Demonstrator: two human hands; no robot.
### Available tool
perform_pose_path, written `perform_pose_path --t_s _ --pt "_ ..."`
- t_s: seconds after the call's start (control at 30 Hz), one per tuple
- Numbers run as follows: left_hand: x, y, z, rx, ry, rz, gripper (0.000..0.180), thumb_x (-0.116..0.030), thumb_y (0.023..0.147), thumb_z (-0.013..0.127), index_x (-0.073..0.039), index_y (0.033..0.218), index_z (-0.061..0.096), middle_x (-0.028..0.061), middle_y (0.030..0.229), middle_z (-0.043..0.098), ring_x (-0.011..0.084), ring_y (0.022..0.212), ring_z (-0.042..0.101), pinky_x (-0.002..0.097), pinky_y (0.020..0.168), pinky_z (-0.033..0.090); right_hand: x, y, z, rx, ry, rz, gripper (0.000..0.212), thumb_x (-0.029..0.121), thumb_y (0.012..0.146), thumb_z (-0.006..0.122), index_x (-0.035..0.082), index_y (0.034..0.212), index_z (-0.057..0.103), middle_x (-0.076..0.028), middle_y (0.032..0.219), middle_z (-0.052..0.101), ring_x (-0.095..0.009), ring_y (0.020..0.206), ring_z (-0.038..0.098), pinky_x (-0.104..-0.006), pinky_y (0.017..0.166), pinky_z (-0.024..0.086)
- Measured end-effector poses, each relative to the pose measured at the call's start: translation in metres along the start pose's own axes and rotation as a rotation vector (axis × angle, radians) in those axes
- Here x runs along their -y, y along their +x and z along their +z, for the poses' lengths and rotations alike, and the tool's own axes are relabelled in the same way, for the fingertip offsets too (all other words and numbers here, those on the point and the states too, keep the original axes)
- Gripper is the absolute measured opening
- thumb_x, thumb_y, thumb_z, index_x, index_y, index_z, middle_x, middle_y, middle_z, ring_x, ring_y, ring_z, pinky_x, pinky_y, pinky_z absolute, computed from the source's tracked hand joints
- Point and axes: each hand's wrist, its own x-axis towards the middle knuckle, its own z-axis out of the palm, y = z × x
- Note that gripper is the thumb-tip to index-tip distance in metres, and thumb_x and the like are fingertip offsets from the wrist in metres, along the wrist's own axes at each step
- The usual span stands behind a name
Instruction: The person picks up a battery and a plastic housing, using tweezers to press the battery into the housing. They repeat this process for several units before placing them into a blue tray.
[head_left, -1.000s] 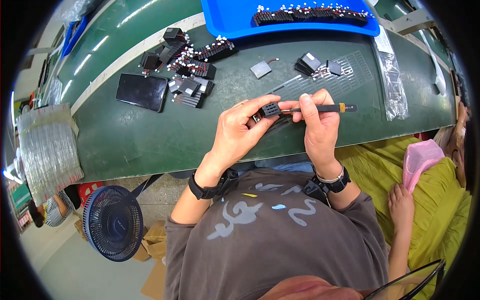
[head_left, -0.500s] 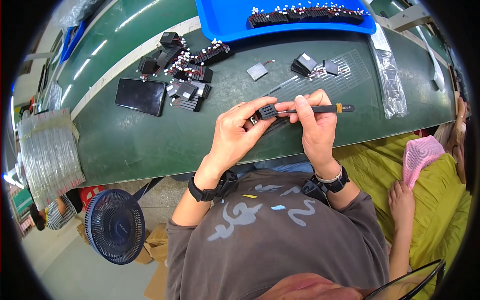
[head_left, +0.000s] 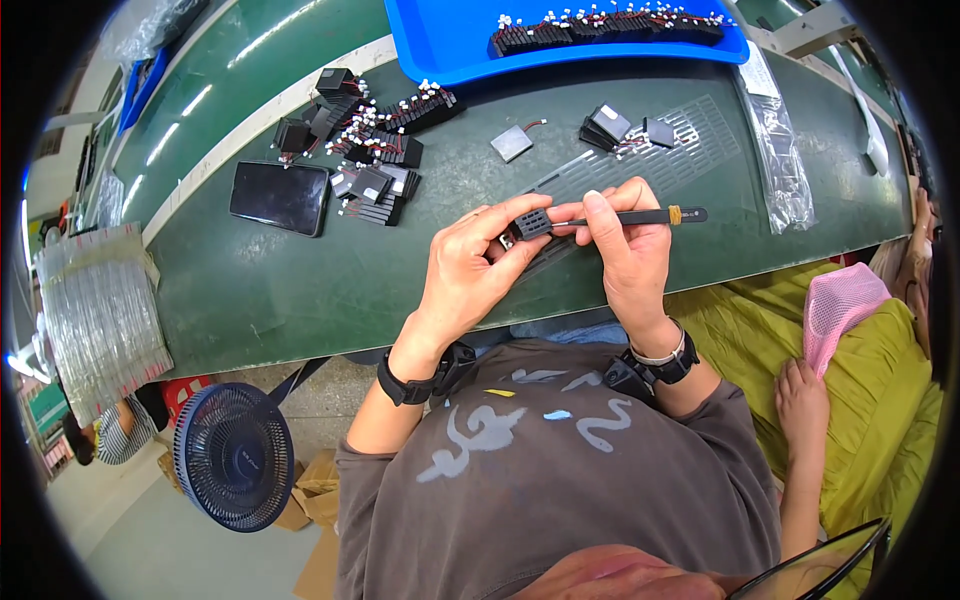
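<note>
The left hand (head_left: 465, 262) pinches a small black block with slots (head_left: 531, 224) in its thumb and finger, over the dark green table (head_left: 300, 290). The right hand (head_left: 634, 258) has its fingers closed around thin black tweezers with a yellow band (head_left: 645, 216). Their tip is right by the block. A flat silver pack with thin wires (head_left: 512, 144) lies farther off.

A dark grey-brown T-shirt (head_left: 590, 480) is worn, marked with pale grey swirls (head_left: 450, 462) and yellow and blue dashes (head_left: 557, 415); both wrists are fitted with black strapped devices (head_left: 455, 368)
</note>
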Motion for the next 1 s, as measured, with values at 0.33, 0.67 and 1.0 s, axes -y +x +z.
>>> perform_pose_path --t_s 0.33,0.67,1.0 --pt "0.001 0.0 -0.002 0.015 -0.025 -0.003 0.039 -0.003 0.08 0.077 -0.011 0.118 0.071 0.0024 0.084 0.066 0.0034 0.054 0.051 0.0214 0.05 0.041 0.0 0.0 0.002 0.002 -0.044 -0.031 0.016 0.011 0.102 0.054 0.006 0.089 0.046 -0.014 0.087 0.07 -0.009 0.074 0.062 -0.0257 0.072 0.054" --pt "-0.01 0.004 -0.012 0.146 -0.762 -0.232 0.035 -0.006 0.095 0.062 0.004 0.128 0.058 0.009 0.108 0.068 0.0107 0.073 0.063 0.0253 0.065 0.057 -0.003 -0.006 -0.006 -0.03 -0.078 -0.164 0.014 0.01 0.103 0.049 0.005 0.092 0.044 -0.015 0.086 0.069 -0.013 0.076 0.064 -0.0284 0.075 0.053" --pt "-0.008 0.004 -0.018 0.148 -0.828 -0.233 0.034 -0.005 0.098 0.057 0.004 0.131 0.055 0.0156 0.121 0.063 0.0168 0.09 0.068 0.0305 0.076 0.061 0.001 -0.007 -0.002 0.03 0.023 -0.116 0.017 0.015 0.104 0.051 -0.001 0.109 0.054 -0.013 0.094 0.067 -0.017 0.086 0.068 -0.0279 0.077 0.056"
